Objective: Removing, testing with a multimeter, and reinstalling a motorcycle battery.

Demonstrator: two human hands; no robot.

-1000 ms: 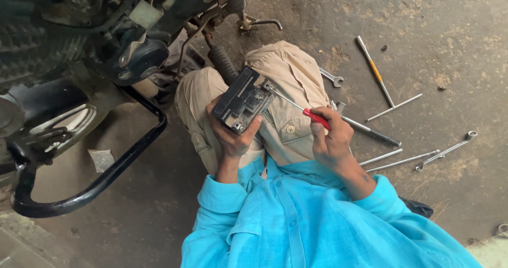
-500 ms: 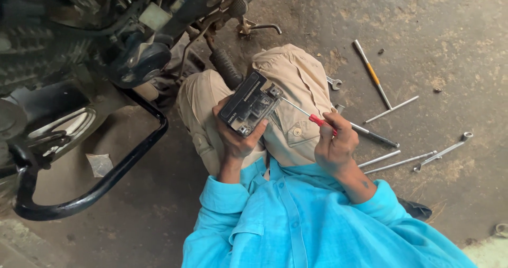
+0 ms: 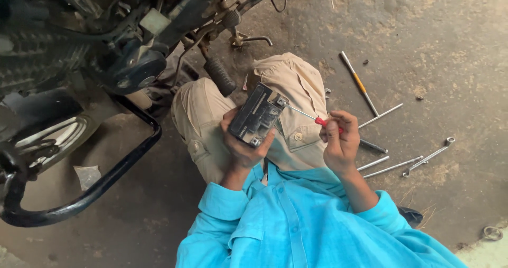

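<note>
My left hand grips a small black box-shaped battery from below, tilted, above my knees in beige trousers. My right hand holds a red-handled screwdriver. Its thin metal shaft points left and its tip touches the battery's upper right corner. Both arms wear bright blue sleeves.
A motorcycle with a black crash bar and a wheel fills the left side, its footpeg close to my knee. Several wrenches and rods and a yellow-handled tool lie on the concrete floor at right.
The view has shifted slightly. The battery stays in my left hand and the screwdriver tip has stayed at the battery's upper right corner.
</note>
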